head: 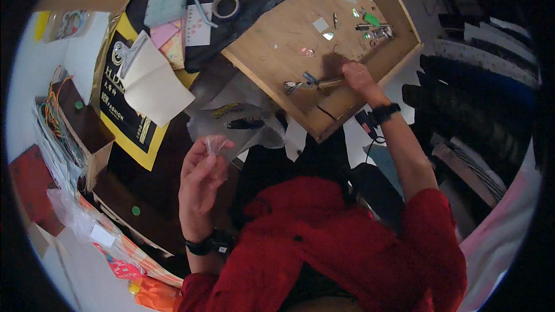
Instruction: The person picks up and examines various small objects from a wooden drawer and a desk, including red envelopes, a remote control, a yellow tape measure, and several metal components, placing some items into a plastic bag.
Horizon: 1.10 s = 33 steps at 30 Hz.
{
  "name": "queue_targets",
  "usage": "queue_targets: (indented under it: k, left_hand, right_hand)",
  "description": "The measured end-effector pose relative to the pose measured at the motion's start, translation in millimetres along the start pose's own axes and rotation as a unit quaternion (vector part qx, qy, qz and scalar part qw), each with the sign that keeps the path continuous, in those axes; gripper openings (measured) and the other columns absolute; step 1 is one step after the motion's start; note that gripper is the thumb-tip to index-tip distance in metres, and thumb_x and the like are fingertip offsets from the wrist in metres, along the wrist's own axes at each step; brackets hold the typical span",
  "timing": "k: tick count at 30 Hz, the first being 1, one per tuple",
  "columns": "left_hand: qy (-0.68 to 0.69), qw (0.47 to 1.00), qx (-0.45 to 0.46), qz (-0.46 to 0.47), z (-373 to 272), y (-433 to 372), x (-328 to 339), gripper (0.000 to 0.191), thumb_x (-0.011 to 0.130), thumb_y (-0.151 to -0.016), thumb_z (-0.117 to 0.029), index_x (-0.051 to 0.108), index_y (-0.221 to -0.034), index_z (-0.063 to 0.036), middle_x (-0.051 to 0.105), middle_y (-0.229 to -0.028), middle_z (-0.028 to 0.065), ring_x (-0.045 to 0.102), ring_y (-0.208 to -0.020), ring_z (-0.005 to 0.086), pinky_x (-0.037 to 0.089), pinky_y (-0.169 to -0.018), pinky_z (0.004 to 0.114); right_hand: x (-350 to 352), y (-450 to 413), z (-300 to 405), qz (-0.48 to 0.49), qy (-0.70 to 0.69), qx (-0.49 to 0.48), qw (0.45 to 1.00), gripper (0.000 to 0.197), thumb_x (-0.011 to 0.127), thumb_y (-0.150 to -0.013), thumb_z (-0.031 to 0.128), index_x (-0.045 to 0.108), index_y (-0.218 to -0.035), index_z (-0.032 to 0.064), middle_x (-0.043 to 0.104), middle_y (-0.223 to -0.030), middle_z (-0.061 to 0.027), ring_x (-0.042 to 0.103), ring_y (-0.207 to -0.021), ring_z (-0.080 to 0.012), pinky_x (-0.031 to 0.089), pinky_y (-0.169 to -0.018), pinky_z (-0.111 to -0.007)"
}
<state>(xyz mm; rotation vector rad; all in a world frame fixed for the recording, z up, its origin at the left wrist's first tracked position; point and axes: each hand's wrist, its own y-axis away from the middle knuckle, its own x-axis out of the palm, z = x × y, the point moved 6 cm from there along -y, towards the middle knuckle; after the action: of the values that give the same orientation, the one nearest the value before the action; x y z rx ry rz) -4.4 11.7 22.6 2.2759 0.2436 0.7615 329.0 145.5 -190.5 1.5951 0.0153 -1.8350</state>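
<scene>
A small clear plastic bag (214, 144) is pinched between the thumb and fingers of my left hand (203, 172), held up left of the drawer. My right hand (360, 81) reaches into a shallow wooden drawer (269, 92), its fingers low over the bottom; whether they grip anything is hidden. Left of those fingers lie a thin tan strip (330, 83), a blue clip-like piece (310, 79) and small metal items (291, 86). Farther off in the drawer are a green piece (371, 19), white squares (321, 24) and several small shiny bits.
A clipboard with blank paper (158, 82) rests on a black and yellow printed bag (149, 156). Beyond are a tape roll (225, 6) and a pale blue block (165, 4). Clear plastic wrapping (260, 134) lies beside the drawer. Wires fill a box (89, 138) at left.
</scene>
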Motion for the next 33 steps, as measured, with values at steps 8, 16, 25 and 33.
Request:
queue_targets:
  k: [8,16,25,33]
  left_hand:
    - [0.035,0.999,-0.004,0.023,4,1,4,0.029,0.057,-0.081,-0.01,0.05,-0.108,0.0007,0.057,-0.103,0.014,0.038,-0.053,0.0034,0.028,-0.041,0.014]
    - [0.074,0.997,0.01,0.026,3,12,-3,0.028,0.059,-0.081,-0.011,0.052,-0.106,-0.0009,0.058,-0.102,0.0141,0.039,-0.053,0.004,0.028,-0.041,0.015]
    - [0.063,0.998,0.002,0.013,9,11,-5,0.027,0.06,-0.08,-0.011,0.051,-0.104,-0.0012,0.058,-0.099,0.0105,0.038,-0.055,0.0039,0.027,-0.043,0.015]
    - [0.056,0.998,0.01,0.016,5,8,2,0.031,0.06,-0.079,-0.012,0.051,-0.107,-0.0004,0.058,-0.099,0.0117,0.037,-0.053,0.0034,0.027,-0.043,0.015]
  right_hand:
    - [-114,-22,98,-0.021,-0.622,0.062,0.78,0.018,0.065,-0.08,0.017,0.061,-0.089,0.0019,0.056,-0.069,-0.0011,0.053,-0.057,-0.0078,0.042,-0.053,-0.022]
    - [-159,-88,148,-0.028,-0.711,0.009,0.702,0.019,0.063,-0.082,0.014,0.061,-0.094,0.0002,0.057,-0.072,-0.0006,0.052,-0.057,-0.0065,0.044,-0.053,-0.02]
    - [-170,-123,148,-0.062,-0.643,0.0,0.763,0.019,0.061,-0.081,0.007,0.061,-0.097,-0.0025,0.058,-0.075,-0.0025,0.052,-0.059,-0.0083,0.043,-0.054,-0.022]
    - [-174,-123,141,-0.233,-0.643,-0.031,0.729,0.021,0.058,-0.079,-0.003,0.058,-0.1,-0.0053,0.061,-0.083,-0.008,0.059,-0.078,-0.0134,0.048,-0.073,-0.024]
